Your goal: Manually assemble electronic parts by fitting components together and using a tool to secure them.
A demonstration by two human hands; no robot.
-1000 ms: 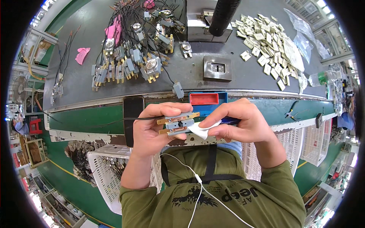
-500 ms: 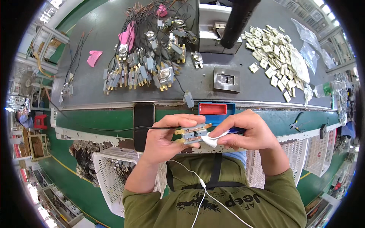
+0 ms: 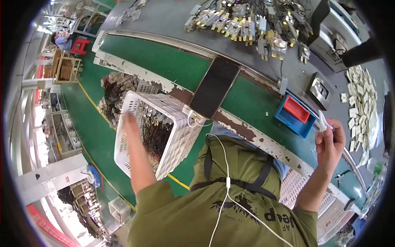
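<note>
My left hand (image 3: 130, 123) is at the left rim of the white plastic basket (image 3: 173, 128). It is narrow and smeared there, and its fingers cannot be made out, nor anything in them. Many thin parts with dark wires (image 3: 154, 133) fill the basket. Off to the right, my right hand (image 3: 332, 142) pinches a small white scrap (image 3: 323, 122), like cloth or paper. Beside it are a blue tray (image 3: 302, 131) and the red tray (image 3: 296, 109) inside that. A black phone (image 3: 214, 87) lies between my two hands, on the bench's front ledge.
Grey wired parts with brass tabs (image 3: 247, 26) are heaped on the dark bench (image 3: 173, 20). A metal block (image 3: 320, 90) and pale flat pieces (image 3: 360, 107) sit further right. Another dark bundle (image 3: 119, 92) is behind the basket. A red stool (image 3: 80, 46) stands far left.
The view has swung left. My left hand has left the grey wired part and gone out over the basket; that part is no longer seen in it. My right hand, still with the scrap, has moved away right.
</note>
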